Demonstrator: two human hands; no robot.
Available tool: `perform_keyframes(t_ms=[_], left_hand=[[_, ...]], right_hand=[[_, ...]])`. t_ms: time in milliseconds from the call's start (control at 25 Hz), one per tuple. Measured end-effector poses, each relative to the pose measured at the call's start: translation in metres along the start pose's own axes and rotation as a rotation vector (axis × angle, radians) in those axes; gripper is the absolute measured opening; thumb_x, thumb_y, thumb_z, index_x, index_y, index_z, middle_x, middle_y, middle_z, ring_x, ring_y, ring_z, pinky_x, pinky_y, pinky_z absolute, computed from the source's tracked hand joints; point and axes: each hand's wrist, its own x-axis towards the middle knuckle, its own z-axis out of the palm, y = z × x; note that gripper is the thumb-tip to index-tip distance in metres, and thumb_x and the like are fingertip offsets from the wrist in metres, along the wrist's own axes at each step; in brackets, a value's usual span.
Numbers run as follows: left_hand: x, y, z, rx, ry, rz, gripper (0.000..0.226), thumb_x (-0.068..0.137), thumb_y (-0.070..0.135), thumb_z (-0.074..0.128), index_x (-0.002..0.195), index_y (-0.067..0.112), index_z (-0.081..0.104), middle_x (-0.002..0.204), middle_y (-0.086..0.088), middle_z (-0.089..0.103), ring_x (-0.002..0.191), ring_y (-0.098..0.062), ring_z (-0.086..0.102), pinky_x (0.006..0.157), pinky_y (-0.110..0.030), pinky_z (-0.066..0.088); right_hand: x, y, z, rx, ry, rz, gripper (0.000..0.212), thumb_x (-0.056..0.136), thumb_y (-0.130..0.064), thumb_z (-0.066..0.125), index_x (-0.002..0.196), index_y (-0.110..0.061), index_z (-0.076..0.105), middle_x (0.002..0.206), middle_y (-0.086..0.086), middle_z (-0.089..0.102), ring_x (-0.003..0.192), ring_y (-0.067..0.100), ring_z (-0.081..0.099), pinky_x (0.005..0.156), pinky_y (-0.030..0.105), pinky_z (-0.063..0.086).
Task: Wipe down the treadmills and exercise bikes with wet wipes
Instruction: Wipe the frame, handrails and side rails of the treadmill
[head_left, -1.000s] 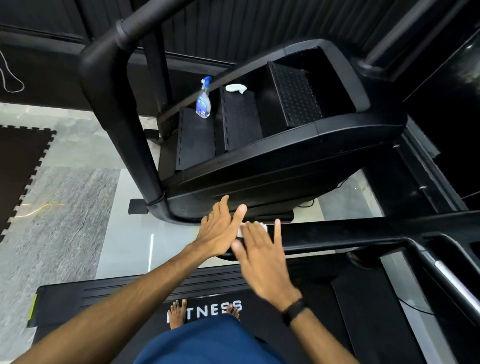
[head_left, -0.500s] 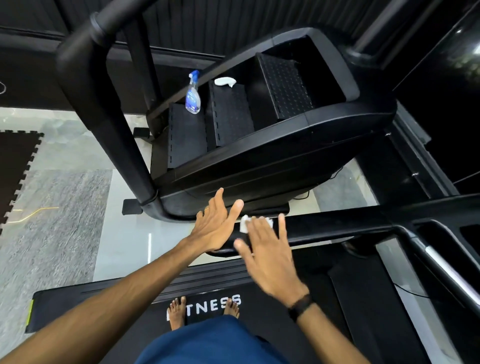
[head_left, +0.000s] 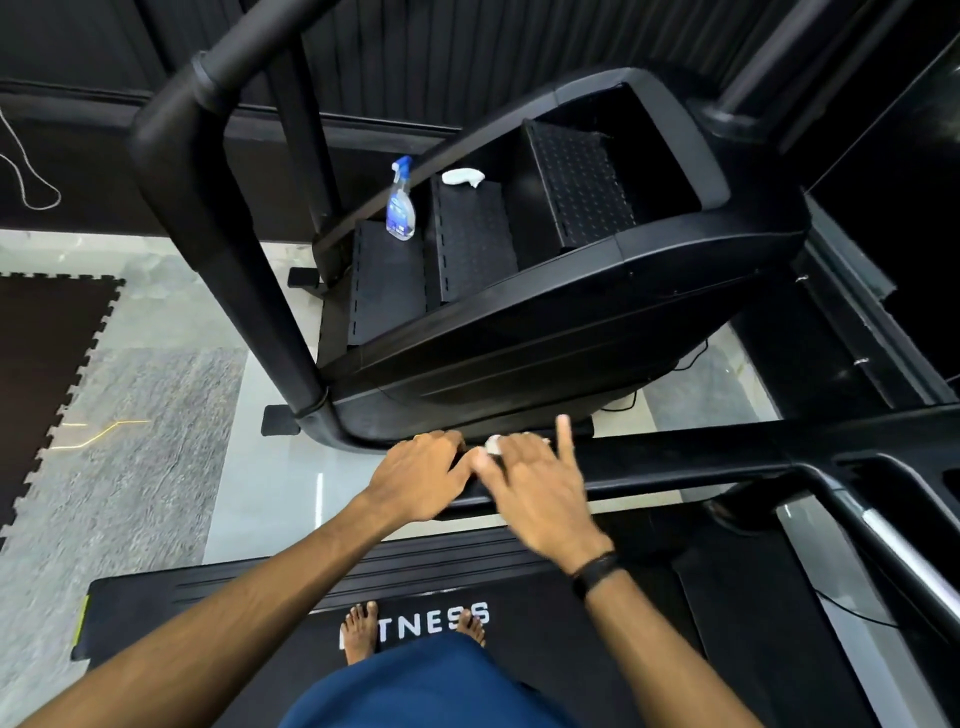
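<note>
Head view, spray bottle on stair-climber step

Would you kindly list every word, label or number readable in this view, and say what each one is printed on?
"TNESS" in white on the treadmill deck; the first letters are hidden behind the foot, so the full word does not show.
Spray bottle label: too small and blurred to read.
Nothing else legible.

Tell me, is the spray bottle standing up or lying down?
Standing up. The spray bottle sits upright on a black step, blue nozzle on top.
</note>
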Motion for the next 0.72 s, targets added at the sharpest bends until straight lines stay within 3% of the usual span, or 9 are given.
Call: perform_keyframes(t_ms=[120,200,320,400,480,600,720], left_hand=[[-0.004,0.001,-0.001,-0.017,0.053,-0.009,0.049,0.103,0.055,0.027,0.09,0.019,0.058,0.097,-0.004,0.069,0.092,-0.026,0.064,0.07,-0.034,0.036],[-0.003,0.003,-0.002,-0.041,0.068,-0.048,0.049,0.103,0.056,0.024,0.083,0.021,0.051,0.09,-0.003,0.067,0.089,-0.027,0.063,0.071,-0.035,0.038],[-0.006,0.007,-0.005,-0.099,0.096,-0.098,0.049,0.102,0.059,0.021,0.076,0.023,0.043,0.08,-0.001,0.061,0.084,-0.028,0.061,0.073,-0.038,0.042],[-0.007,0.006,-0.005,-0.089,0.093,-0.121,0.052,0.102,0.06,0.02,0.08,0.021,0.046,0.081,0.0,0.061,0.086,-0.028,0.062,0.073,-0.038,0.041],[-0.008,0.008,-0.005,-0.065,0.076,-0.132,0.054,0.102,0.061,0.019,0.084,0.02,0.051,0.087,-0.002,0.065,0.09,-0.027,0.062,0.073,-0.037,0.037],[-0.007,0.006,-0.006,-0.123,0.079,-0.135,0.054,0.102,0.06,0.02,0.085,0.021,0.053,0.093,0.0,0.067,0.094,-0.025,0.062,0.074,-0.037,0.036],[-0.013,0.01,-0.008,-0.192,0.151,-0.132,0.051,0.103,0.058,0.02,0.086,0.022,0.053,0.092,0.0,0.066,0.09,-0.023,0.061,0.08,-0.039,0.043]], right_hand=[[-0.055,0.002,0.0,0.041,-0.026,-0.211,0.078,0.101,-0.065,0.001,0.157,-0.018,0.026,0.163,0.001,0.027,0.153,0.014,0.015,0.121,0.054,-0.008],[-0.077,0.04,-0.006,0.07,0.006,-0.189,0.075,0.101,-0.065,0.001,0.16,-0.021,0.016,0.166,-0.003,0.015,0.154,0.009,0.004,0.121,0.052,-0.013],[-0.054,0.083,-0.017,0.029,0.052,-0.004,0.084,0.098,-0.066,-0.006,0.152,-0.021,0.039,0.153,-0.002,0.045,0.148,0.014,0.03,0.121,0.048,-0.016],[-0.016,0.077,-0.018,0.014,-0.031,0.052,0.101,0.087,-0.073,-0.017,0.136,-0.022,0.057,0.132,-0.004,0.062,0.134,0.015,0.047,0.122,0.049,-0.01],[0.016,0.048,-0.014,0.022,-0.132,0.011,0.108,0.083,-0.076,-0.017,0.124,-0.018,0.064,0.123,0.002,0.067,0.125,0.02,0.054,0.122,0.051,0.0],[0.001,-0.003,-0.003,-0.028,-0.141,-0.211,0.096,0.093,-0.071,-0.007,0.142,-0.011,0.05,0.139,0.009,0.056,0.135,0.026,0.045,0.123,0.049,0.0],[-0.053,0.015,-0.01,-0.008,-0.063,-0.343,0.076,0.102,-0.065,0.006,0.158,-0.017,0.024,0.161,0.006,0.03,0.151,0.025,0.024,0.12,0.052,0.001]])
